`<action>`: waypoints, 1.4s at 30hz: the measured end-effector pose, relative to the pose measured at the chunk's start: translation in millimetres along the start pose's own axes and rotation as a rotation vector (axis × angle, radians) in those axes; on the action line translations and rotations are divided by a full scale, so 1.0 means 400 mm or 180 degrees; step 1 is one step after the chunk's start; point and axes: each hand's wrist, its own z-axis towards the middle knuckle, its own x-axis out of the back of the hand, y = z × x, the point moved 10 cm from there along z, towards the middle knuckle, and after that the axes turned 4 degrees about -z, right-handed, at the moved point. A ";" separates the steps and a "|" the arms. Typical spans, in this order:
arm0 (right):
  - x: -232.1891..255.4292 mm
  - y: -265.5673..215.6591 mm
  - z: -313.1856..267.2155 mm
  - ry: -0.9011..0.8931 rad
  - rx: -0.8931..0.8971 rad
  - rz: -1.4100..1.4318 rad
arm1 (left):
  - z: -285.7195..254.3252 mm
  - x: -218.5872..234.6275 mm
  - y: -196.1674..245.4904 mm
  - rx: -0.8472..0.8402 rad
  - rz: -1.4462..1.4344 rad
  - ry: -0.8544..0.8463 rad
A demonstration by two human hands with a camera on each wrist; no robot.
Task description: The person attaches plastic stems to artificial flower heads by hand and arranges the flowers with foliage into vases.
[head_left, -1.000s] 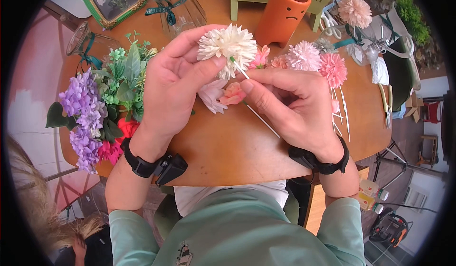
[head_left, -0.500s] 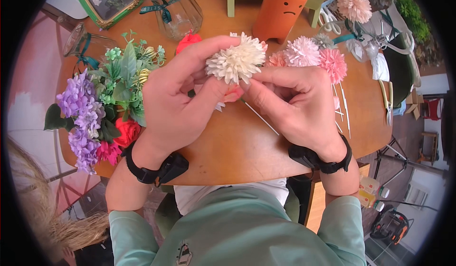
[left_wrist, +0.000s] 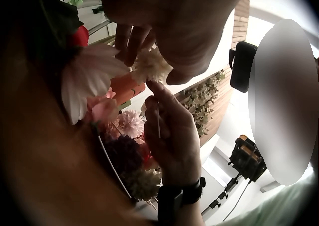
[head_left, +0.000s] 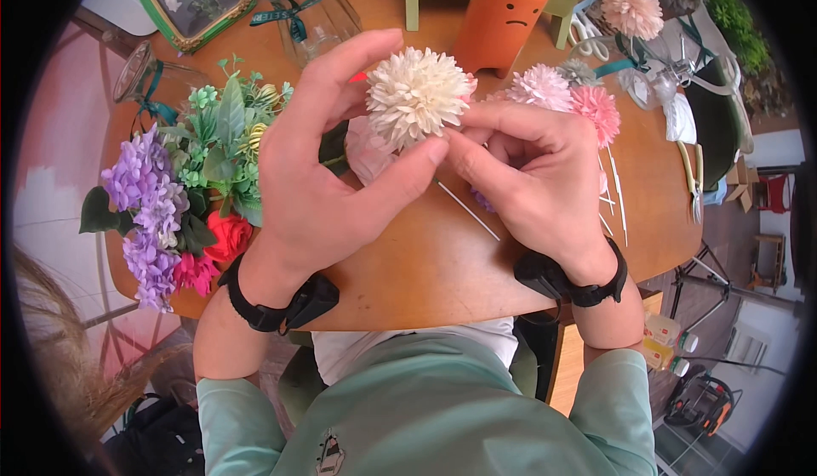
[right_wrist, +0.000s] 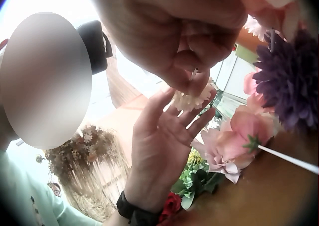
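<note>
A cream-white artificial pompom flower (head_left: 417,93) is held up over the table, its bloom facing the head camera. My right hand (head_left: 532,178) pinches it just beneath the bloom between thumb and fingertips; its thin white stem (left_wrist: 158,124) shows against the right palm in the left wrist view. My left hand (head_left: 328,170) is spread around the other side, fingers extended behind the bloom and thumb tip at its base. Below the hands, a pale pink flower (left_wrist: 92,79) and a salmon pink flower (right_wrist: 244,136) with a white stem lie on the table.
Purple hydrangeas (head_left: 140,178), greenery (head_left: 225,144) and red flowers lie at left. Glass vases (head_left: 319,17), an orange sad-faced pot (head_left: 502,21) and a green-framed picture (head_left: 196,0) stand behind. Pink pompom flowers (head_left: 596,114) and pliers (head_left: 694,182) are at right.
The cream flower has tipped so its bloom faces up toward the head camera, hiding the stem. My left fingers have loosened and spread away from the bloom. The right hand keeps its pinch.
</note>
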 end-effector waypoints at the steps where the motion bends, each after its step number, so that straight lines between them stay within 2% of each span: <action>1: 0.002 -0.002 -0.001 0.0027 0.0016 -0.0048 | -0.003 -0.001 -0.005 -0.0017 0.0135 -0.0031; 6: -0.002 -0.001 0.000 0.0022 -0.0007 -0.0014 | -0.023 0.018 -0.029 0.0013 0.0518 0.0059; 8: 0.001 -0.004 -0.001 0.0053 0.0032 -0.0013 | -0.028 0.024 -0.047 0.0264 0.0446 0.0139; 10: -0.004 0.014 0.001 -0.0034 -0.0192 0.0099 | -0.031 0.025 -0.053 0.0254 0.0406 0.0143; 15: -0.002 0.016 0.003 -0.0067 -0.0136 0.0103 | -0.032 0.026 -0.045 0.0224 0.0550 0.0092; 18: 0.000 0.011 0.005 -0.0008 0.0024 0.0123 | -0.030 0.022 -0.047 0.0135 0.0603 0.0122; 20: -0.004 0.013 0.001 0.0018 0.0088 0.0216 | -0.028 0.041 -0.033 -0.0102 0.0427 0.0587; 23: -0.002 0.012 0.003 0.0048 0.0146 0.0228 | -0.027 0.043 -0.029 -0.0257 0.0458 0.0569; 33: 0.001 -0.001 0.002 0.0146 0.0220 0.0146 | -0.024 0.038 -0.022 -0.0282 0.0553 0.0486; 35: 0.005 -0.006 0.002 0.0183 0.0222 0.0230 | -0.025 0.039 -0.030 -0.0188 0.0508 0.0491; 37: -0.001 0.019 0.005 0.0029 -0.0165 0.0227 | -0.013 0.034 -0.035 -0.0053 0.0388 0.0303; 38: -0.002 0.015 0.008 0.0031 -0.0160 0.0230 | -0.005 0.027 -0.039 0.0082 0.0271 0.0118; 40: 0.013 -0.001 0.014 0.0235 -0.0050 0.0759 | 0.016 0.051 -0.016 0.0229 0.0086 0.0116; 42: 0.042 -0.020 0.013 0.0151 -0.0137 0.0478 | 0.026 0.087 -0.018 0.0547 -0.0276 0.0185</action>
